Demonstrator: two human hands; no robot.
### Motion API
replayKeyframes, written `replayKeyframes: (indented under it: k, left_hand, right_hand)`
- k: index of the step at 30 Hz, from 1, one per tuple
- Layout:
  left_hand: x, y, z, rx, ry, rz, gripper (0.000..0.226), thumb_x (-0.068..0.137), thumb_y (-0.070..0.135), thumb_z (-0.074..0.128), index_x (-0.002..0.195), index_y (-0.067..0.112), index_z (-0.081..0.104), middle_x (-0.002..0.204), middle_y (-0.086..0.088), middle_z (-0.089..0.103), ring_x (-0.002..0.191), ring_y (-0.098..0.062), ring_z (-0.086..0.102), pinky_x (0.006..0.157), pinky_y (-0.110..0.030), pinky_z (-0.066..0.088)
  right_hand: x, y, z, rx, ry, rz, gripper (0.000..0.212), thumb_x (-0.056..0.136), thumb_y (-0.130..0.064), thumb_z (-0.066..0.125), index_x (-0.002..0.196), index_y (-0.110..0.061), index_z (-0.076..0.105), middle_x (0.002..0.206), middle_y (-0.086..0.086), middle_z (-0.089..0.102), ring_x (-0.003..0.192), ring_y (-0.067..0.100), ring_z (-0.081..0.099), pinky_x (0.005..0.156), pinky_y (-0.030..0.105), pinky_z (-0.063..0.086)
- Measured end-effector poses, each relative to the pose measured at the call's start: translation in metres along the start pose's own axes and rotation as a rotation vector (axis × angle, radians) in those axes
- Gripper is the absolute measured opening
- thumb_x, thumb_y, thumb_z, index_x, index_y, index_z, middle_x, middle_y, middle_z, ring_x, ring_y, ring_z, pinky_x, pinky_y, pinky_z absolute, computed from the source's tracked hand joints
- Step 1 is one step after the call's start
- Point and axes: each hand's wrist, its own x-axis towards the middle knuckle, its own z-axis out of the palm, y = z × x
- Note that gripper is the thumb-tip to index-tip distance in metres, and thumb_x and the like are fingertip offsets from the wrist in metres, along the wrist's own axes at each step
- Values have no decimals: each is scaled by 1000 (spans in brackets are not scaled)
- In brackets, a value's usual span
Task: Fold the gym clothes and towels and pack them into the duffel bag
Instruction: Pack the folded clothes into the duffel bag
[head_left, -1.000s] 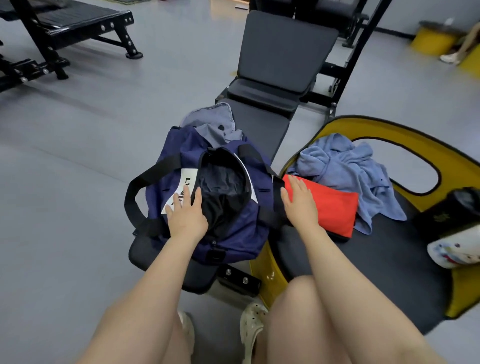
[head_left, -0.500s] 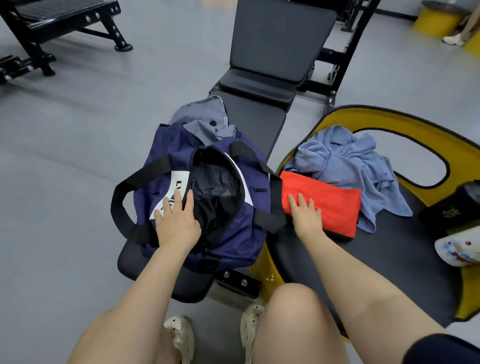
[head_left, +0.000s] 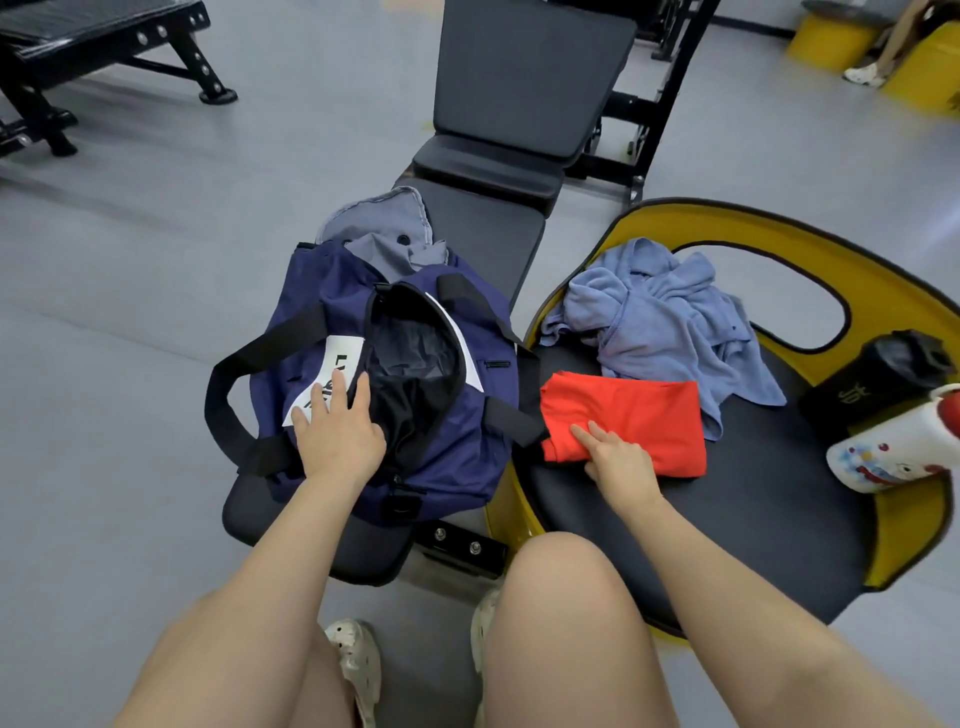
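The navy duffel bag (head_left: 410, 395) sits unzipped at the near end of the black bench counter (head_left: 483, 228), its mouth gaping upward, which suits loading from above. The left hand (head_left: 340, 431) lies flat on the bag's near-left side, fingers spread and apart over the white label, clamped on nothing; it looks placed there to steady the bag and keep the opening wide. A grey-blue garment (head_left: 387, 234) spills out at the bag's far end.

The folded red cloth (head_left: 628, 426) lies on the black seat pad (head_left: 727, 519) of the yellow-rimmed seat, at its left edge just beside the bag, a short carry away. The right hand (head_left: 615, 457) rests on the cloth's near-left corner, fingers curling at the edge; whether it grips the cloth I cannot tell. The forearm reaches forward over the right knee.

The unfolded blue towel (head_left: 670, 322) is heaped at the pad's far edge, not yet folded.
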Motion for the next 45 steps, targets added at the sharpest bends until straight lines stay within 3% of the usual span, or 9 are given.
replayKeyframes:
  k: [8, 11, 13, 16, 20, 24, 30, 37, 45]
  left_hand:
    - [-8, -3, 0, -9, 7, 5, 59, 98, 26, 31, 152, 23, 7, 160, -6, 1, 146, -28, 3, 114, -49, 14]
    - [-12, -1, -1, -21, 9, 14, 60, 98, 25, 32, 152, 22, 6, 160, -6, 1, 146, -28, 2, 114, -50, 14]
    - [-13, -3, -1, -30, -1, 16, 59, 99, 23, 32, 152, 23, 6, 160, -5, 0, 146, -27, 1, 115, -50, 14]
    - [-13, -6, -2, -30, -12, 10, 58, 99, 22, 30, 152, 24, 7, 160, -3, -1, 147, -26, 0, 115, -49, 13]
    - [-16, -5, 0, -23, -17, 11, 57, 99, 23, 29, 152, 23, 7, 160, -3, -2, 147, -26, -1, 115, -49, 11]
    - [-15, -6, 1, -2, -14, 19, 57, 99, 24, 28, 152, 22, 7, 160, -3, -2, 146, -26, 0, 115, -49, 13]
    - [-15, -3, 0, -1, -12, 15, 57, 99, 24, 30, 152, 22, 8, 160, -4, -1, 146, -27, 0, 115, -49, 12]
    - [-13, 0, 2, 23, -22, 17, 58, 99, 24, 29, 152, 20, 5, 160, -5, -1, 146, -29, 0, 115, -49, 11]
    - [-14, -2, 2, 26, -20, 23, 58, 99, 24, 29, 152, 21, 6, 160, -6, -1, 146, -29, 1, 115, -50, 12]
  right_hand:
    - [-47, 12, 15, 65, 34, -32, 65, 89, -9, 52, 146, -34, 34, 154, -6, 32, 138, 21, 38, 96, 32, 44]
    - [-59, 14, 19, 136, 128, -68, 68, 67, -4, 74, 130, -25, 60, 134, 2, 58, 114, 33, 61, 78, 37, 55]
    - [-63, 16, 20, 152, 145, -79, 59, 65, -20, 72, 123, -23, 65, 126, 3, 64, 106, 34, 64, 79, 40, 55]
    - [-63, 16, 13, 252, 209, -12, 56, 83, -43, 38, 131, -24, 59, 136, 0, 57, 124, 27, 51, 101, 40, 42]
    - [-52, 30, 5, 395, 350, 159, 37, 96, -22, 51, 132, -13, 57, 137, 8, 54, 128, 28, 45, 105, 39, 36]
    - [-44, 53, -1, 488, 397, 433, 48, 94, -21, 55, 140, -11, 45, 145, 10, 42, 131, 30, 38, 105, 43, 35]
    - [-31, 77, -7, 786, 107, 747, 90, 86, -41, 66, 152, -14, 11, 153, 16, 26, 137, 39, 30, 107, 50, 31]
    - [-22, 56, -8, 562, 108, 815, 85, 79, -44, 73, 141, -3, 31, 140, 18, 41, 129, 36, 38, 106, 46, 32]
    - [-35, 37, -14, 815, 227, 778, 53, 83, -43, 59, 126, -14, 48, 129, 11, 43, 114, 36, 50, 91, 45, 42]
